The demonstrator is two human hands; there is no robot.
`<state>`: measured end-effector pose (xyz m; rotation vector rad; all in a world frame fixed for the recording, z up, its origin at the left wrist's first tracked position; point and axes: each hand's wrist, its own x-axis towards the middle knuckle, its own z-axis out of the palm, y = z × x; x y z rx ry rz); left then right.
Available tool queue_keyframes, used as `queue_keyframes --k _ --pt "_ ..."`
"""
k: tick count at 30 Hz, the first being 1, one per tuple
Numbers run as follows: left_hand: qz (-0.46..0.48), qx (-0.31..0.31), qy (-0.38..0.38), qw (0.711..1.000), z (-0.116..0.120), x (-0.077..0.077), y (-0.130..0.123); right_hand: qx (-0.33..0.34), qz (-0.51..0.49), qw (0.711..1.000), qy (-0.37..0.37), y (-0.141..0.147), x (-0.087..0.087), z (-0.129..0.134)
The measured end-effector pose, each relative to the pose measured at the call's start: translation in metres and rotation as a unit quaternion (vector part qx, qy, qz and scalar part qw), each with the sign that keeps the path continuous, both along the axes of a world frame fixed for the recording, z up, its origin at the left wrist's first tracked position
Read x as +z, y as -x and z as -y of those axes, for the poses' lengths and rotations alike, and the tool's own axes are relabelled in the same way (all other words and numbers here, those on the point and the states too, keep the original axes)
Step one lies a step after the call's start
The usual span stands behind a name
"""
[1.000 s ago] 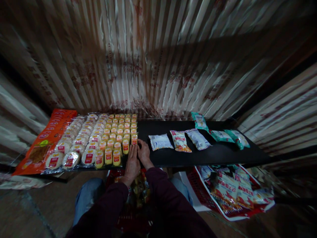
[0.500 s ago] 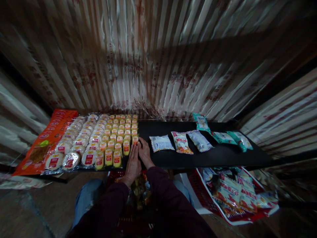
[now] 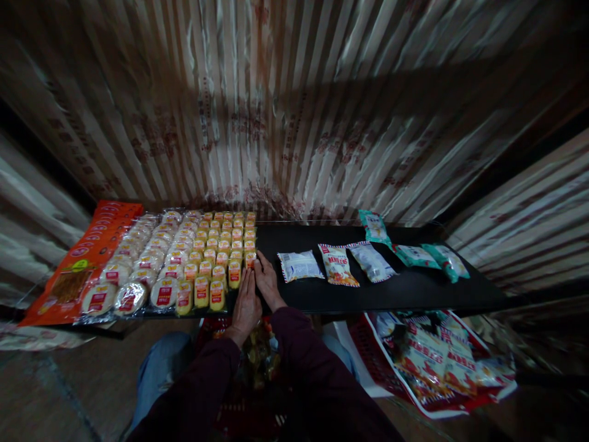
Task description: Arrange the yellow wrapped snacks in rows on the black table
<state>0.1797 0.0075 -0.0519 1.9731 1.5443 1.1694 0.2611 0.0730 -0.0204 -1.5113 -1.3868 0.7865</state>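
Note:
Rows of small yellow wrapped cakes point(image 3: 217, 294) lie on a black shelf point(image 3: 317, 298). At the front right end of these rows, my left hand point(image 3: 246, 307) points forward with its fingers pressed together, touching the end cake of the rightmost column. Beside it my right hand point(image 3: 267, 279) rests its fingertips against the right side of the same cake point(image 3: 250, 259). Left of the yellow cakes are columns of round white wrapped cakes point(image 3: 164, 293), and a flat orange packet point(image 3: 76, 270) lies at the far left.
White snack bags point(image 3: 300, 266) and green bags point(image 3: 415, 256) lie on the shelf's right part. Below it, a red basket point(image 3: 375, 359) holds several snack bags. Another red basket point(image 3: 239, 417) with wrapped items stands between the knees. A striped, crumpled covering point(image 3: 285, 123) hangs behind.
My right hand has shifted slightly forward and left along the end cake. My left hand has barely moved. The shelf's goods stay about where they were.

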Motion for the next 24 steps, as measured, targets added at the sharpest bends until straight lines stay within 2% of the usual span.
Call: queue_keyframes --k 5,10,19,24 --pt "0.0 0.005 -0.002 1.0 -0.001 -0.001 0.0 0.036 0.026 0.999 0.015 0.002 0.006 0.001" --pt "-0.015 0.003 -0.006 1.0 -0.002 -0.002 0.001 0.022 0.031 0.999 0.029 0.0 0.006 0.01" --pt "-0.078 -0.037 -0.039 0.995 0.009 0.002 0.005 -0.013 0.013 1.0 0.023 -0.001 0.0 0.05" --pt "-0.127 -0.06 -0.028 0.99 0.023 -0.008 0.009 -0.004 0.039 0.999 -0.013 -0.001 -0.002 0.074"
